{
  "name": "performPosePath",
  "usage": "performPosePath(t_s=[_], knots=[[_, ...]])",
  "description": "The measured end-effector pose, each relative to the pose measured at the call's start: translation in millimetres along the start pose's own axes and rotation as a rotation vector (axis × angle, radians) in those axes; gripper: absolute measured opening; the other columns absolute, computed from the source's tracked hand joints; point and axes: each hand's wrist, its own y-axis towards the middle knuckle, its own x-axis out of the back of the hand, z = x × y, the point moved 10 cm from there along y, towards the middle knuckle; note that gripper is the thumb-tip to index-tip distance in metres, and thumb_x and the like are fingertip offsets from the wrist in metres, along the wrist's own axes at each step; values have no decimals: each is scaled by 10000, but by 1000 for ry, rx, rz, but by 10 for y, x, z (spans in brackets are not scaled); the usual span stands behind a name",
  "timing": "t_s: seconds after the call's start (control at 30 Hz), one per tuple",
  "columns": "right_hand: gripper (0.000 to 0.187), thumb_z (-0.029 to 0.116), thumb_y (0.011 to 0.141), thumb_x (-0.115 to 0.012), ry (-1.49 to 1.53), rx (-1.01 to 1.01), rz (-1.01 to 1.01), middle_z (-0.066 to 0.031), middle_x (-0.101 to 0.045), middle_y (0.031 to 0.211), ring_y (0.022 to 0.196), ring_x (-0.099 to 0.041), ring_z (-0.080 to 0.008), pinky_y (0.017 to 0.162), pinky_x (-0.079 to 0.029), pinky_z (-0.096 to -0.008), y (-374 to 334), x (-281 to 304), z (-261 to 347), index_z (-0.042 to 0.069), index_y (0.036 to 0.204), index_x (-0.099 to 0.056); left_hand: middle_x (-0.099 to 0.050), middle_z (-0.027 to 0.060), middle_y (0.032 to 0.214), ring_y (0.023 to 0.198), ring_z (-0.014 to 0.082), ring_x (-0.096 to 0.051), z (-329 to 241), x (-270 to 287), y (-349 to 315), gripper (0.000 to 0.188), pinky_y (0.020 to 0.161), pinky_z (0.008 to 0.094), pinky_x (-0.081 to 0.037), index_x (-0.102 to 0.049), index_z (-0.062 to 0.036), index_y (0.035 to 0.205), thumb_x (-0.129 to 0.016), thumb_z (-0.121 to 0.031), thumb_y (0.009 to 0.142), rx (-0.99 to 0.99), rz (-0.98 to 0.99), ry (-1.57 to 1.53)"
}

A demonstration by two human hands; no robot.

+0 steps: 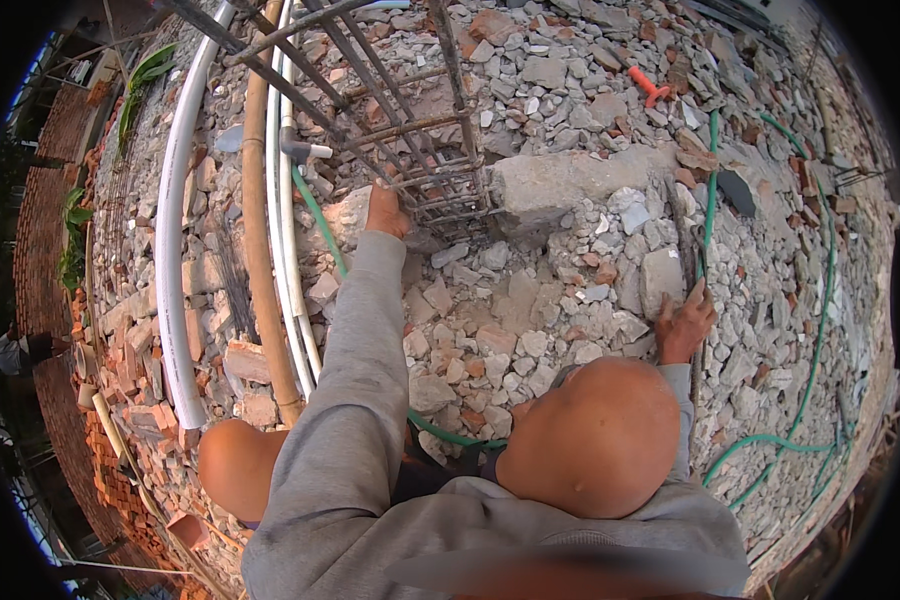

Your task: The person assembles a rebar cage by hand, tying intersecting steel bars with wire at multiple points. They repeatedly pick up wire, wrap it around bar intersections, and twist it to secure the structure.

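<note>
On rubble ground: left hand (386, 211) reaches base of rebar cage (410, 150), fingers curled at lower bars, grip unclear. Right hand (684, 325) spread flat on broken stones (530, 300). Green hose (815, 330) just beside it; white pipes (175, 240) at left.

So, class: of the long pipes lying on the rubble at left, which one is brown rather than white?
The brown bamboo-like pole, lying between the thick white plastic pipe and the thin white pipes.

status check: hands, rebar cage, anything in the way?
Left hand at rusty steel rebar cage base. Right hand flat on grey rubble. Green hose beside cage.
</note>
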Motion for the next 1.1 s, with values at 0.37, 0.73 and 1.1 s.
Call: performPosePath(t_s=[0.37, 0.73, 1.1], knots=[[689, 187, 842, -776, 344, 23, 482, -308, -668, 1201, 1104, -638, -491, 995, -506, -514, 48, -509, -1361, -29, 1450, -534, -688, 42, 926, 831, 219, -648, -10, 72, 117, 222, 731, 395, -542, -677, -108, 970, -704, -328, 991, -212, -102, -124], [252, 193, 1009, -609, 22, 280, 61, -257, -674, 875, 791, -661, -421, 721, -499, -520, 182, 275, -916, -57, 1041, -619, -731, 71, 1045, 944, 237, -684, -159, 3, 27, 298, 871, 389, -549, -706, -52, 1121, -631, -314, 1002, -125, 166, -25], [316, 200, 1071, -568, 654, 126, 967, -83, -688, 743, 644, -649, -176, 618, -519, -356, -845, 350, 1963, 5, 1296, -672, -757, 172, 1148, 975, 242, -735, -83, -387, 403, 498, 818, 398, -613, -652, -6, 1262, -531, -423, 1015, 20, 433, 13]])
